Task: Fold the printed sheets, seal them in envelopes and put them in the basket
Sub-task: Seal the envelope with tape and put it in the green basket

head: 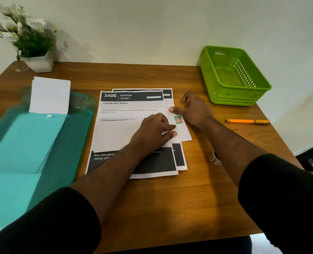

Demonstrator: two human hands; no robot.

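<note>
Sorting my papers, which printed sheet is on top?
The sheet headed 3406 Bedroom; the other sheet only peeks out behind its right edge.

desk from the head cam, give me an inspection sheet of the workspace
surface: wooden desk, against a wall
job's things: white envelope with sticker on printed sheets; spare envelopes on teal folder; green basket holds nothing
clutter: orange pen, sticker roll, potted plant
hands: left hand and right hand press the envelope, fingers fairly straight
cables: nothing seen
surroundings: plain wall
</note>
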